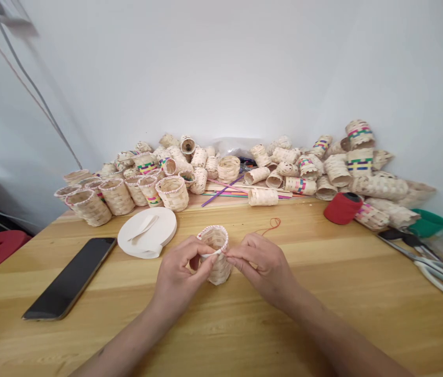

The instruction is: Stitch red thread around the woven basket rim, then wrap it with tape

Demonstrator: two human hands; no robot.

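A small woven bamboo basket stands upright on the table between my hands. A white band with red stitches runs round part of its rim. My left hand pinches the near side of that rim between thumb and fingers. Close against the rim's right side, my right hand is closed in a pinch. Red thread comes out from behind the right hand and loops on the table. Whether a needle is between those fingertips is too small to tell.
A roll of white tape and a phone lie left. Finished-rim baskets stand at back left; several loose ones are heaped along the wall. A red thread spool and scissors are right. Coloured strips lie behind.
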